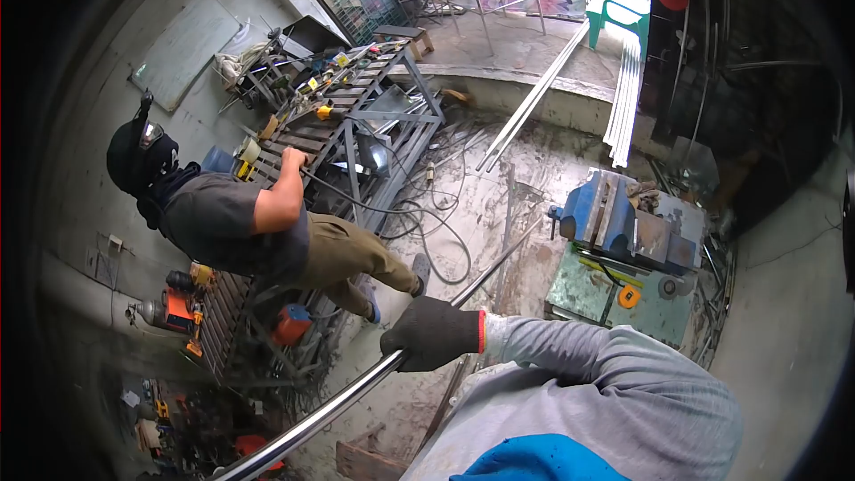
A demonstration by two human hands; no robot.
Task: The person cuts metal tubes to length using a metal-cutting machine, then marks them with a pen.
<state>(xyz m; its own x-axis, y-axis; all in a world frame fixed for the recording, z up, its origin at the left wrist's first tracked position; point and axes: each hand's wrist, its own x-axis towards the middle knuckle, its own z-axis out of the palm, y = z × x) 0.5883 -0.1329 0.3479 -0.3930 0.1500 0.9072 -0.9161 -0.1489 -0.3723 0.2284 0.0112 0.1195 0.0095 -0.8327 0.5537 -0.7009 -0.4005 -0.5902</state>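
My right hand, in a black glove with a red-edged cuff, is closed around a long shiny metal tube. The tube slants from the bottom left of the view up past my hand toward the floor near the vise. A grey sleeve covers my right arm, which reaches in from the right. My left hand is out of view. Part of a blue cloth shows at the bottom edge.
A person stands left at a slatted metal workbench with tools. A blue vise and tape measure sit on a green-topped table at right. Long metal tubes lean over the step; a cable loops across the floor.
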